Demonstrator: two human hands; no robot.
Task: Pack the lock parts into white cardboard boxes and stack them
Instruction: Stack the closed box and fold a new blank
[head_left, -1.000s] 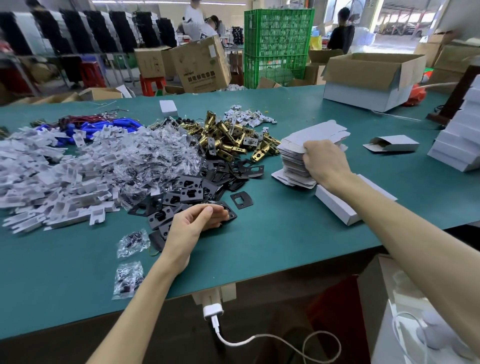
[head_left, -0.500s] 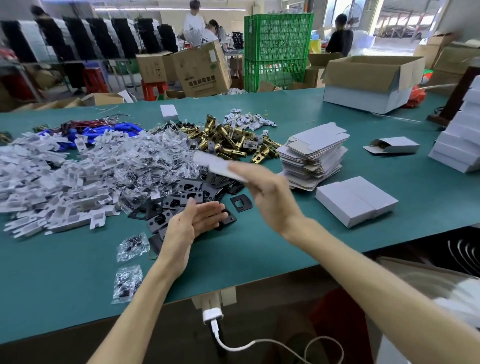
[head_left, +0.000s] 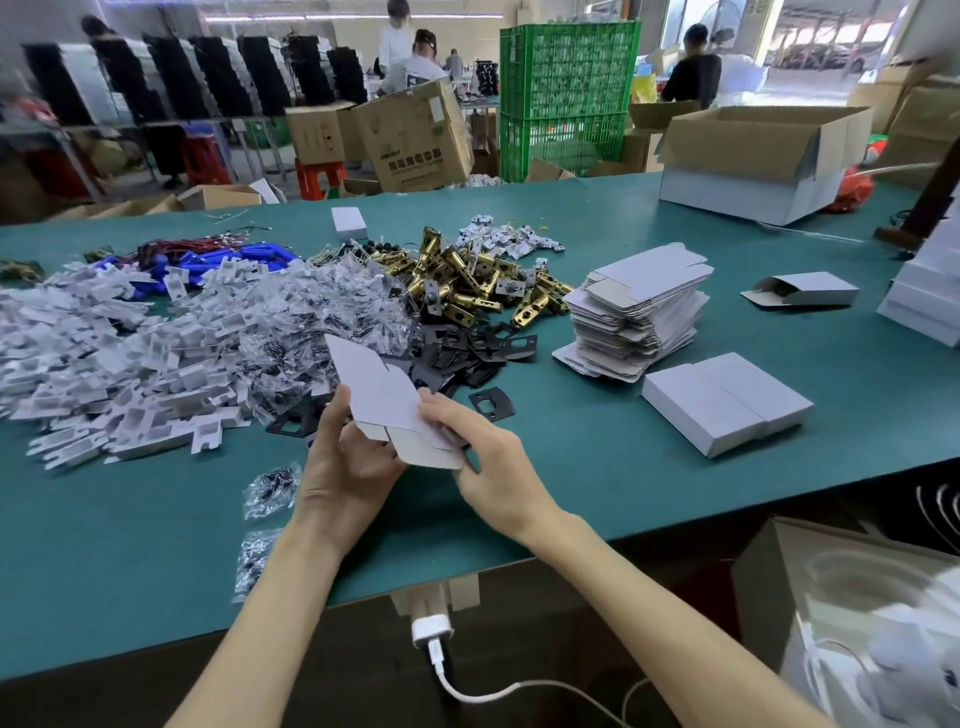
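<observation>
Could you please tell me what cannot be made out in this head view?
Head view:
- Contents of open carton: hidden by its near wall.
- Stacked white boxes: cut off by right edge.
- Fingers of left hand, right hand: behind flat box blank.
- Contents of small bags: too small.

Left hand (head_left: 347, 467) now on box blank (head_left: 385, 400)

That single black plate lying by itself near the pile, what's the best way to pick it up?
Probably pinch the lone black plate by its right and near edges, coming from above. It lies flat and thin on the green table, so nothing stands up to wrap; the black pile crowds its far-left side.
</observation>
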